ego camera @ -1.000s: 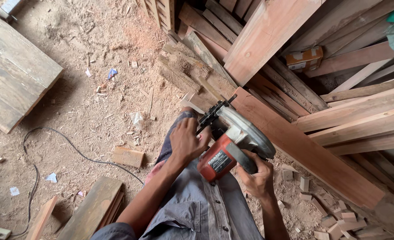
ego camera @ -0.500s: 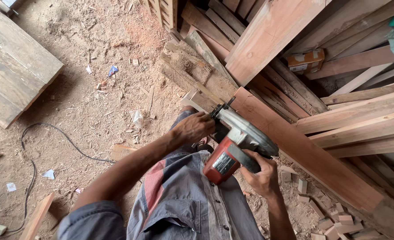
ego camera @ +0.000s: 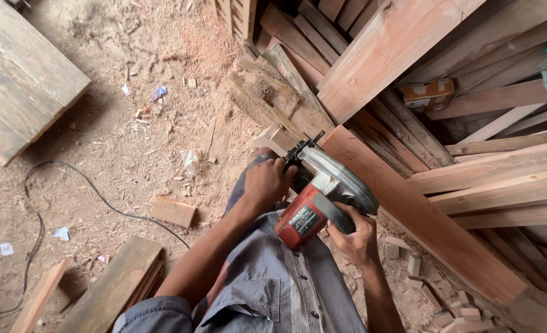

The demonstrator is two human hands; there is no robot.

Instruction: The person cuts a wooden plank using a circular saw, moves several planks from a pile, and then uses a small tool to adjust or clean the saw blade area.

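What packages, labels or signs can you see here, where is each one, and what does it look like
Small cardboard box: wedged among the stacked planks, upper right; rectangular, tan with orange and white print.
Label on the circular saw: on the red motor housing, between the left hand and the right hand; a small dark rectangle with pale print.
No signs or screens are in view.

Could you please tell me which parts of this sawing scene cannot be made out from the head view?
- Blade of the circular saw: hidden under its guard.
- Left hand fingertips: hidden behind the saw's front.
- Right hand palm: wrapped round the handle.
- Long plank: far end cut off by the picture's edge.
- Black cable: its ends cannot be traced.
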